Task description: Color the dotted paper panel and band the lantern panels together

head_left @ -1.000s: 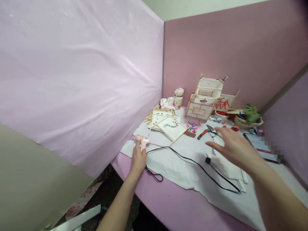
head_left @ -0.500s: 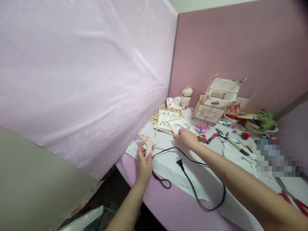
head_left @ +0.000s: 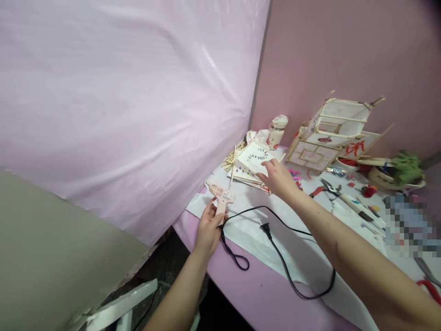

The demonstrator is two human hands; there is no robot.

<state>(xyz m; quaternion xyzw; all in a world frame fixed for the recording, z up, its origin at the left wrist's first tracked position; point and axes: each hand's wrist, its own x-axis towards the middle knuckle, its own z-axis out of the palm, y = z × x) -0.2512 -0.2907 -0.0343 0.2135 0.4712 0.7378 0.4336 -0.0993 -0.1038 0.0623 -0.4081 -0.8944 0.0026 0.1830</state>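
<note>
A pale pink glue gun [head_left: 223, 198] is in my left hand [head_left: 209, 229], whose fingers wrap round its handle; the nozzle points left. Its black cord [head_left: 241, 257] loops over the white sheet, the plug lying loose. My right hand [head_left: 279, 180] hovers at the right edge of a white panel framed with thin sticks [head_left: 254, 157], thumb and forefinger apart. Dark marks form an arc on that panel. It rests on another stick-framed panel [head_left: 241, 175] with coloured dots. Behind both lies a bundle of thin sticks [head_left: 230, 161].
A stick-built model house [head_left: 315, 142] stands at the back right, with a lidded bottle [head_left: 276, 133] left of it. Pruning shears [head_left: 329, 187], a white-handled tool [head_left: 360, 209] and a basket with greenery [head_left: 396, 177] lie farther right. A draped wall [head_left: 155, 115] closes off the left.
The arc-marked panel has shifted left and away, onto the dotted panel. My right hand's fingers have spread from its corner. The view has turned slightly; my left hand keeps the glue gun.
</note>
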